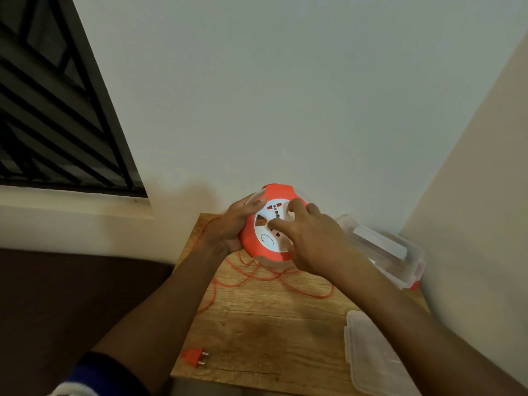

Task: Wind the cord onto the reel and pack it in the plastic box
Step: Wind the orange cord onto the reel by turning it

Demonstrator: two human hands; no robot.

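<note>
The left hand [228, 227] grips the left rim of the orange reel [270, 222], fingers curled around its edge, and holds it tilted up above the far part of the table [257, 332]. The right hand [310, 238] lies on the reel's white socket face with its fingers [278, 224] spread and pressing there; it clasps nothing else. From the underside of the reel the orange cord [257, 274] hangs down and lies in loose loops on the wood, with 1 strand running along the table's left edge. The cord's orange plug [195, 357], with 2 pins, lies near the table's near left corner. To the right, against the wall, stands the clear plastic box [385, 250] with red clips, open. Its clear lid [371, 355] lies flat at the near right, partly under the right forearm.
</note>
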